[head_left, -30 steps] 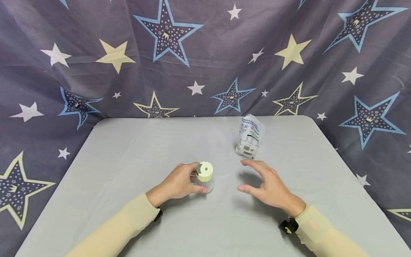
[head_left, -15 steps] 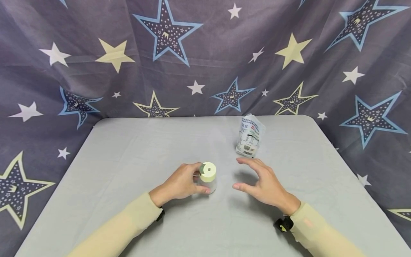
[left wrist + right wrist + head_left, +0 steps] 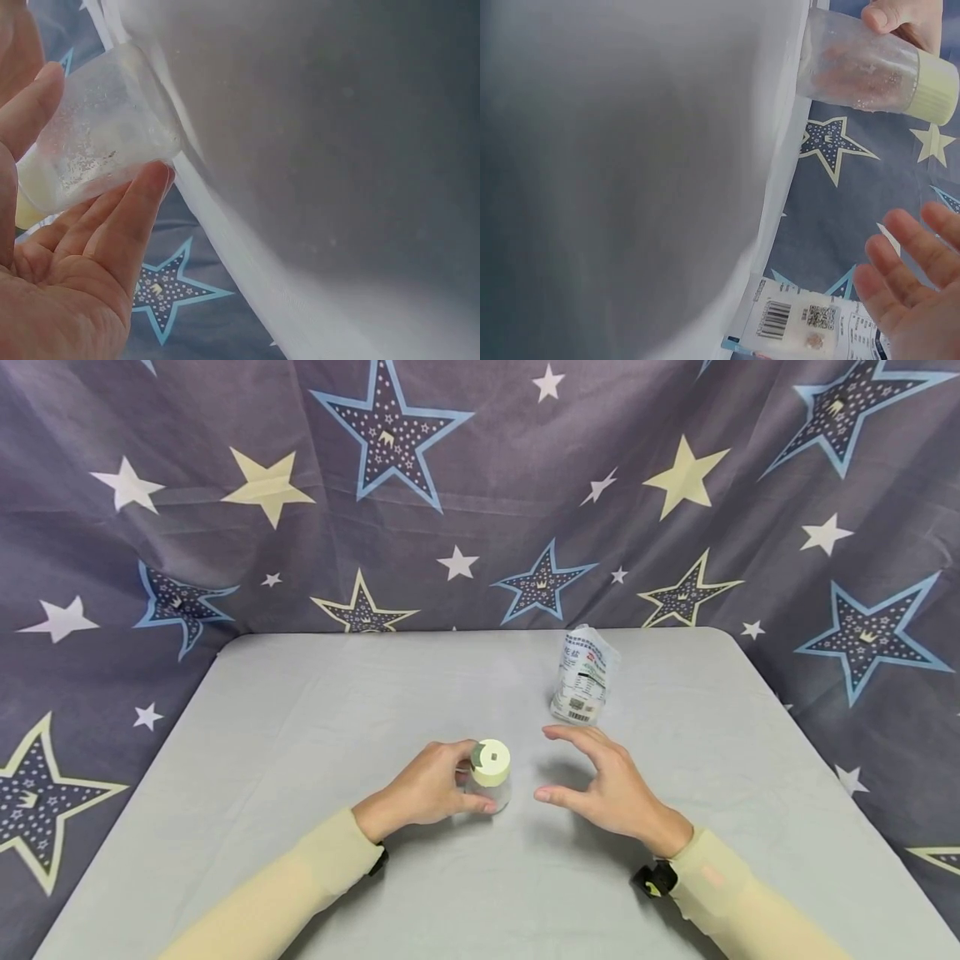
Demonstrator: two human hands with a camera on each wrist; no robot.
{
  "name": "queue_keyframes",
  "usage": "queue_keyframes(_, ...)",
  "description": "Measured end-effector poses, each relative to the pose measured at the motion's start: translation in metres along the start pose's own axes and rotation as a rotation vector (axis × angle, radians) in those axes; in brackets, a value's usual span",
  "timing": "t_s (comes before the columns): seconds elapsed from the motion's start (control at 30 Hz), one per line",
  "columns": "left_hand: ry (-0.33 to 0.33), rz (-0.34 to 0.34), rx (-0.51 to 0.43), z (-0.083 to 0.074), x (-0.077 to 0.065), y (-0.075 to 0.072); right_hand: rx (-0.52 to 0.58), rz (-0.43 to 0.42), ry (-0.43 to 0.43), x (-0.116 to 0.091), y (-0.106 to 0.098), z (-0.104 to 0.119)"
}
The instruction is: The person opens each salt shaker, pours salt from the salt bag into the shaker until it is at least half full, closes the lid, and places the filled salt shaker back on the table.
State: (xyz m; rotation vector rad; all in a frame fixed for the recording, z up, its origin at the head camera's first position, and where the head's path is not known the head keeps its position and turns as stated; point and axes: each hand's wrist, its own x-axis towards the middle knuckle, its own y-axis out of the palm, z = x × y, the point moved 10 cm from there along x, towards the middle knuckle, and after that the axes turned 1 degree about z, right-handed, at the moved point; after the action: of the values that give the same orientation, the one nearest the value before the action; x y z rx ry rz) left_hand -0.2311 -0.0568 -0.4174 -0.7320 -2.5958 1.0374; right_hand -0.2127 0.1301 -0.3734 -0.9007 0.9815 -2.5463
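My left hand (image 3: 420,789) grips a clear seasoning jar (image 3: 491,795) between thumb and fingers, a little left of the right hand. The jar stands upright on the table under a pale yellow cap (image 3: 491,763) with a small square hole and a grey-green piece at its side. Grains cling inside its clear wall (image 3: 862,71) in the right wrist view. My right hand (image 3: 618,789) hovers apart from the jar, its fingers spread and lightly bent around nothing. Just beyond its fingertips is a white printed salt bag (image 3: 581,681), standing with a slight lean.
A pale grey cloth covers the table (image 3: 360,693). Behind it hangs a dark curtain (image 3: 480,485) printed with stars, meeting the far edge. A black strap device (image 3: 656,878) sits on the right wrist.
The left hand has moved slightly to the right together with the jar. My right hand has drifted left, narrowing the gap to the jar. The salt bag stays put.
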Motion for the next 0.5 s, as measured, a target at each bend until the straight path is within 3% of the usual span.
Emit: queue_keyframes(0.5,0.016,0.011,-0.005,-0.003,0.000,0.004,0.040,0.009,-0.041,0.005,0.012,0.008)
